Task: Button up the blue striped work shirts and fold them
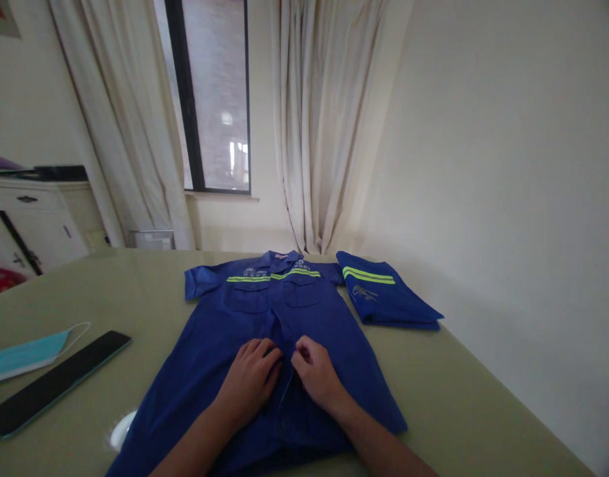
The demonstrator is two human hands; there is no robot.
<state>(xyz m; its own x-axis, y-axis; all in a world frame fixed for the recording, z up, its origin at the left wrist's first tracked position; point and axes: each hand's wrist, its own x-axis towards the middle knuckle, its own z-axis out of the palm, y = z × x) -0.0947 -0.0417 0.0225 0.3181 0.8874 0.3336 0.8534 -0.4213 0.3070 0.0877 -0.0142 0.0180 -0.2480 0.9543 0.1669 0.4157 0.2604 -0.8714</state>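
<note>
A blue short-sleeved work shirt (329, 324) lies front up on the table, its collar away from me. Yellow-green stripes and pale lettering cross its chest above two flap pockets. My left hand (253, 372) rests on the shirt left of the front opening, fingers curled at the placket edge. Just across the opening, my right hand (317, 372) pinches the other edge between thumb and curled fingers. The fingertips partly hide the cloth they grip. A button shows lower on the placket.
A folded blue garment (384, 298) with matching stripes lies beside the shirt's right sleeve, near the wall. On the left are a light blue face mask (26, 354) and a long black flat object (60, 383). A white cabinet (36, 218) stands at the far left.
</note>
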